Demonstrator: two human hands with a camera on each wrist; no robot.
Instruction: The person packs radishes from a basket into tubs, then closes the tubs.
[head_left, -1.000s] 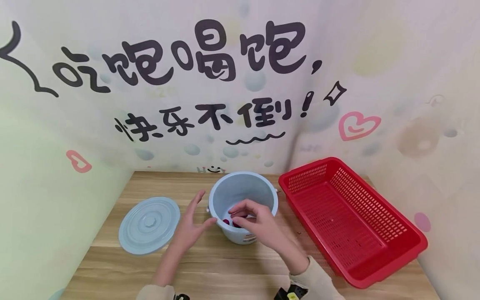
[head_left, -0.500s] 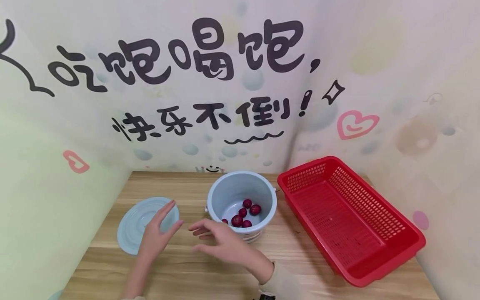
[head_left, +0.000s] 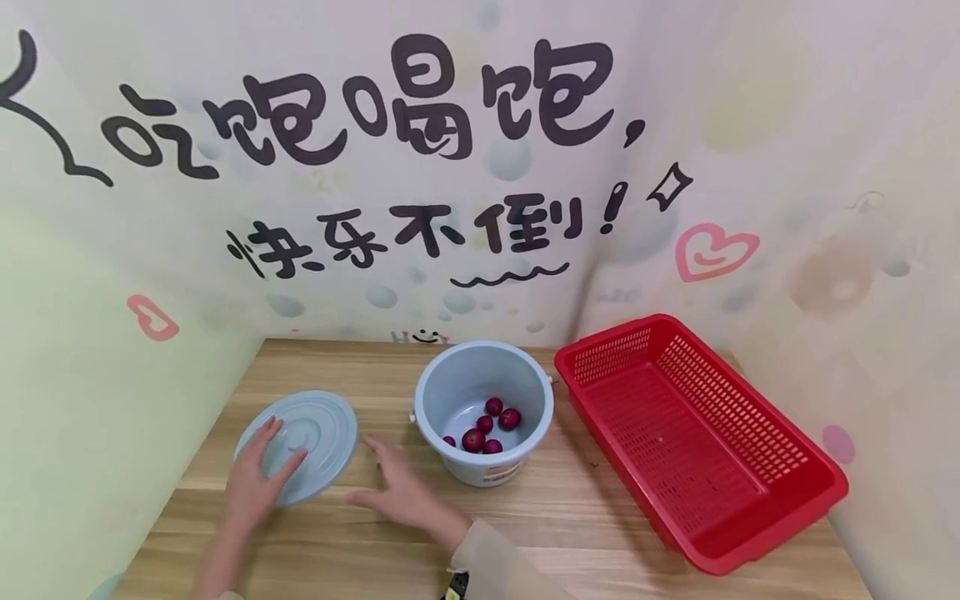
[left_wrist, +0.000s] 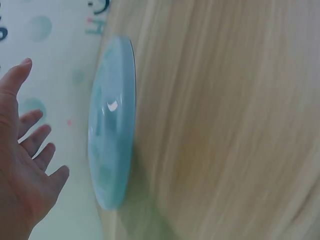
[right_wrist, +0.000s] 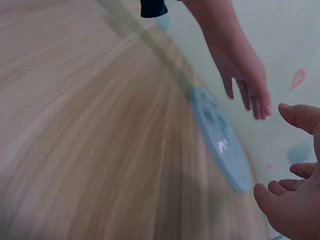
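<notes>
A round light-blue lid (head_left: 330, 429) lies flat on the wooden table at the left. My left hand (head_left: 251, 483) hovers over its near left part, fingers spread and relaxed. In the left wrist view, a gap separates that hand (left_wrist: 25, 170) from the lid (left_wrist: 112, 125). My right hand (head_left: 405, 492) is between the lid and a light-blue bucket (head_left: 483, 475), fingers apart and holding nothing. The right wrist view shows the right hand (right_wrist: 295, 195) above the lid (right_wrist: 220, 140). Inside the bucket are several small, round, dark red fruits (head_left: 474, 440), perhaps plums.
A red plastic basket (head_left: 675, 450) with perforated sides stands at the right, angled on the table (head_left: 540, 550). Behind the table rises a wall (head_left: 337, 308) with black lettering. Another wall (head_left: 67, 400) borders the left side.
Both hands have moved left: the right hand came out of the bucket, uncovering the dark red fruits, and the left hand went from beside the bucket to over the lid.
</notes>
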